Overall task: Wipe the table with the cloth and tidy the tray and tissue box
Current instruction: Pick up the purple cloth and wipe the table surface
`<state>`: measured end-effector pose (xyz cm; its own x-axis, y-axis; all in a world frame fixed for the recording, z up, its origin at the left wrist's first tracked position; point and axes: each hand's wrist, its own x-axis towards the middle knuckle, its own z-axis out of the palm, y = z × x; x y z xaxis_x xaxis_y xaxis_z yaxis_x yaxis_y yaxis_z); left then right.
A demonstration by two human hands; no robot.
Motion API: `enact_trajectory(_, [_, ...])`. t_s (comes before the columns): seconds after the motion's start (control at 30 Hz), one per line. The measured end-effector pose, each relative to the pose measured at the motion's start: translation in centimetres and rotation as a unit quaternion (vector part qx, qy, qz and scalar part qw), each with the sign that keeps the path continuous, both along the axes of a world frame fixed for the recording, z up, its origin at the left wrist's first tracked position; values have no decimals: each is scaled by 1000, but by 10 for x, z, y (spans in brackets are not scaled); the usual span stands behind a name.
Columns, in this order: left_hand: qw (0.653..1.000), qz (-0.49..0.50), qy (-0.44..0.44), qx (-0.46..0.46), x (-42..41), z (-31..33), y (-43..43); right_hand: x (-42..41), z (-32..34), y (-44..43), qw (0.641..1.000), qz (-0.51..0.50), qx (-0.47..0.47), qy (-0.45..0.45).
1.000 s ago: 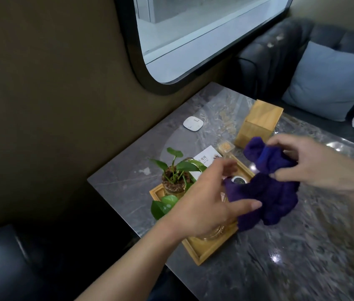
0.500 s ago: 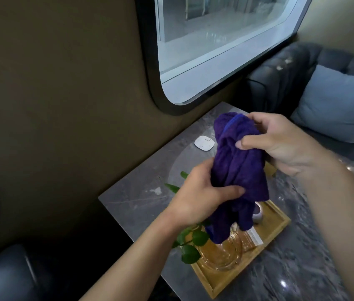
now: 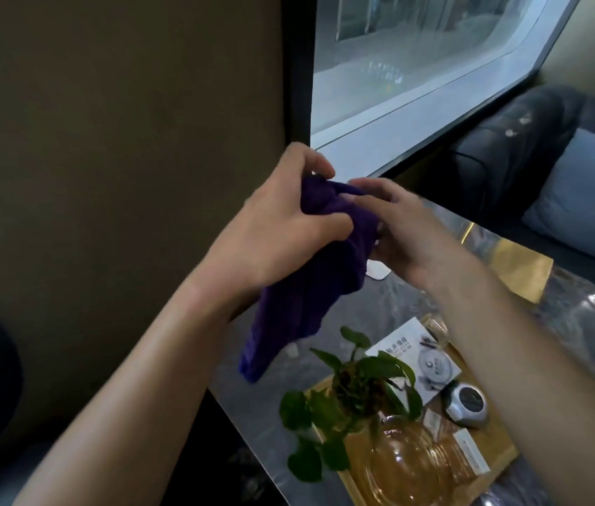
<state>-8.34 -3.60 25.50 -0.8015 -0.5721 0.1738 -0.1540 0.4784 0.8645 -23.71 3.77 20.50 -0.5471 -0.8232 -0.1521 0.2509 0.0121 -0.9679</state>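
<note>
While held above the table (image 3: 380, 308), purple cloth (image 3: 299, 304) (bunched) — gripped by left hand (image 3: 274, 231) & right hand (image 3: 409, 231).

We've got both hands up in front of the window (image 3: 416, 56), bunching a purple cloth (image 3: 303, 297) between them. Our left hand (image 3: 277, 231) grips the top of it, thumb pressed across the fabric, and our right hand (image 3: 405, 231) pinches the other side, so the rest hangs down over the grey marble table (image 3: 263, 399). Below sits a wooden tray (image 3: 496, 454) with a leafy plant (image 3: 354, 392), a clear glass dish (image 3: 405, 465), a printed card (image 3: 416, 359) and a small round silver gadget (image 3: 465, 403). A wooden tissue box (image 3: 518, 272) stands further back.
</note>
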Motion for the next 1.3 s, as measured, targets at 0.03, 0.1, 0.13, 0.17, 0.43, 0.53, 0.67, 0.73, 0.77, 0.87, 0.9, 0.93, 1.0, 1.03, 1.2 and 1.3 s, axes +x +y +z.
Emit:
enact_trajectory(0.03, [1000,-2,10,2,-4,3,-8,-2,1,-6,1000,10,-15,-6])
enact_trajectory(0.1, [999,-4,30,27,-14,5,-23,-5,0,-18,999,25,-39,3])
enact_trajectory(0.13, [998,-4,40,49,-19,4,-30,-6,-2,-23,998,28,-46,20])
enact_trajectory(0.17, [996,-5,51,75,-24,0,-36,-8,-6,-27,997,27,-49,46])
enact_trajectory(0.43, [937,10,119,329,-59,-59,-66,-31,-59,-35,990,98,-100,24])
enact_trajectory(0.53, [866,96,125,474,-79,-95,-68,-34,-80,-34,986,155,-50,19])
enact_trajectory(0.67, [790,190,76,578,-100,-137,-58,-38,-103,-37,974,165,58,143])
enact_trajectory(0.73, [783,221,46,580,-110,-153,-51,-42,-114,-38,972,158,88,153])
enact_trajectory(0.77, [779,226,31,585,-114,-159,-49,-44,-120,-37,973,141,96,158])
enact_trajectory(0.87, [776,177,-39,604,-121,-168,-48,-54,-136,-33,970,79,128,191])
enact_trajectory(0.9, [784,147,-72,599,-120,-170,-49,-57,-141,-31,968,68,141,195])
enact_trajectory(0.93, [792,119,-108,588,-118,-174,-51,-60,-147,-28,966,62,154,200])
enact_trajectory(1.0, [813,73,-179,549,-112,-180,-55,-65,-155,-25,954,52,185,228])
enact_trajectory(1.03, [835,61,-206,507,-108,-183,-56,-67,-159,-24,946,47,204,247])
enact_trajectory(1.2, [955,127,-153,218,-57,-209,-57,-70,-180,-23,821,148,397,382])
enact_trajectory(1.3, [965,195,-161,71,-5,-234,-49,-64,-189,-23,674,196,513,495])
